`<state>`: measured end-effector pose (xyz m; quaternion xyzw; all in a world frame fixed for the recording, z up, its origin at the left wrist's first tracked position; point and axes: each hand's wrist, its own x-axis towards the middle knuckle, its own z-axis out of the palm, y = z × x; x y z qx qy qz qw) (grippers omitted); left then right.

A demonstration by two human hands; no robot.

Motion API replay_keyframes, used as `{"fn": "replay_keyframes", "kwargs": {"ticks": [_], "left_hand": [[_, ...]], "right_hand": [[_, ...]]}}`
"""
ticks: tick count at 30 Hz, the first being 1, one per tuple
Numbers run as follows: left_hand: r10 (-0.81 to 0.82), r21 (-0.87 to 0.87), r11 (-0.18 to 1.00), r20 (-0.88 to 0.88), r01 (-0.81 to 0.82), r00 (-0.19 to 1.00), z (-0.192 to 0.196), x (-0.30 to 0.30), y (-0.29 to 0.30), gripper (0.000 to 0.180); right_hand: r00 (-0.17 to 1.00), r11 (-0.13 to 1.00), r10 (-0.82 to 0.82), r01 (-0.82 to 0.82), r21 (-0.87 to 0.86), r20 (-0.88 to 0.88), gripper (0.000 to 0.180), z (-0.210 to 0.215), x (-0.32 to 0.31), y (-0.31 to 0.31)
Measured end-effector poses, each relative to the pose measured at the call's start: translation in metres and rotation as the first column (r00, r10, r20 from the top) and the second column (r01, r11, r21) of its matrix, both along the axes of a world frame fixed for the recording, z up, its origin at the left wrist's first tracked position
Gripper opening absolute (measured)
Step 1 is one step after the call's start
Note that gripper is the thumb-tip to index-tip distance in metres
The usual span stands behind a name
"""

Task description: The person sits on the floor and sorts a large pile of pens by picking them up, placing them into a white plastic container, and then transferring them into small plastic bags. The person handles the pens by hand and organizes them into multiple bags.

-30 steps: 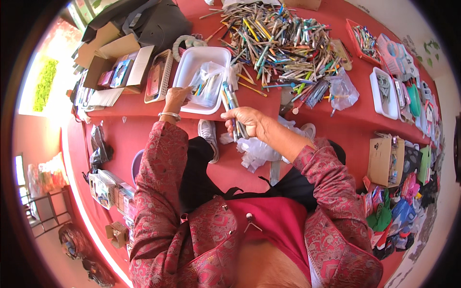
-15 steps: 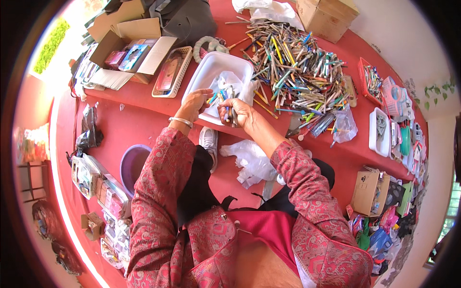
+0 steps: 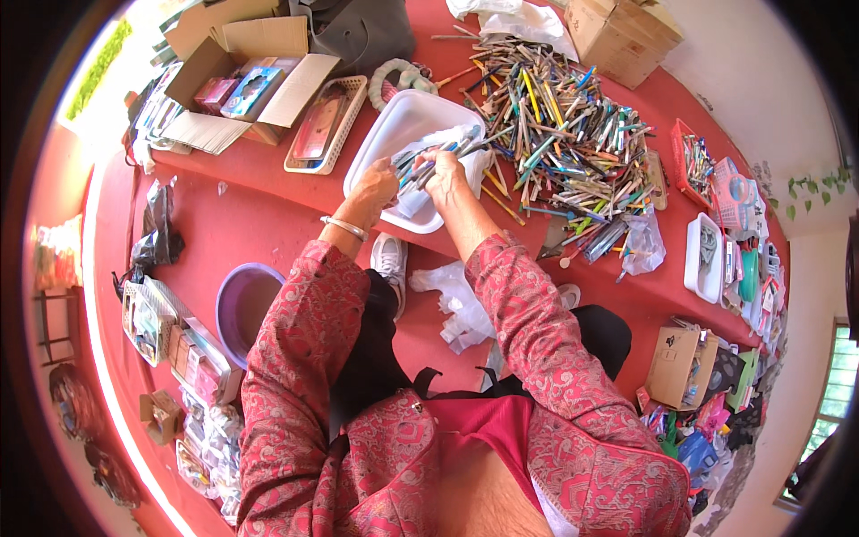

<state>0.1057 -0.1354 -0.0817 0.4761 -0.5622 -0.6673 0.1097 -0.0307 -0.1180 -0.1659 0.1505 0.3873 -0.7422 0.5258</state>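
A bundle of pens [image 3: 416, 170] lies between my two hands, above the near part of a white plastic tray [image 3: 367, 143]. My left hand [image 3: 374, 186] is closed at the bundle's left side, with a bangle on its wrist. On the other side, my right hand [image 3: 445, 179] has its fingers curled round the pens. Clear plastic wrapping sits in the tray beneath them. Just right of the tray spreads a big heap of pens and pencils [image 3: 564, 134] on the red-covered table.
An open cardboard box [image 3: 210, 125] and a cream basket [image 3: 353, 98] stand left of the tray. Another carton [image 3: 617, 40] is at the back. At right are a red basket [image 3: 684, 183] and a white tray [image 3: 696, 285]. A purple tub [image 3: 229, 309] and crumpled plastic [image 3: 456, 313] lie below.
My right hand has moved up and over the tray with its pens, which now lie across between both hands. My left hand has closed at the bundle.
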Motion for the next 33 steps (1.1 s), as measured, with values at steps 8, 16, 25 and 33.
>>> {"fn": "replay_keyframes", "kwargs": {"ticks": [8,16,25,33], "left_hand": [[0.118,0.018,0.993,-0.055,-0.117,0.992,0.008,0.002,0.014,0.074],[0.087,-0.117,0.99,0.075,-0.078,0.993,0.004,-0.014,0.006,0.077],[0.01,-0.128,0.992,0.171,0.012,0.985,0.011,-0.003,0.004,0.065],[0.064,-0.113,0.992,0.127,-0.049,0.99,0.005,-0.002,-0.001,0.076]], "right_hand": [[0.955,0.947,-0.293,0.297,0.124,-0.05,0.03,-0.014,0.051,-0.023],[0.945,0.957,0.193,-0.121,0.264,-0.266,0.027,-0.038,0.014,-0.021],[0.068,0.444,0.88,0.238,0.864,-0.471,0.03,0.056,-0.04,0.033],[-0.288,0.74,0.656,0.427,0.52,-0.698,0.029,-0.011,-0.046,0.002]]}}
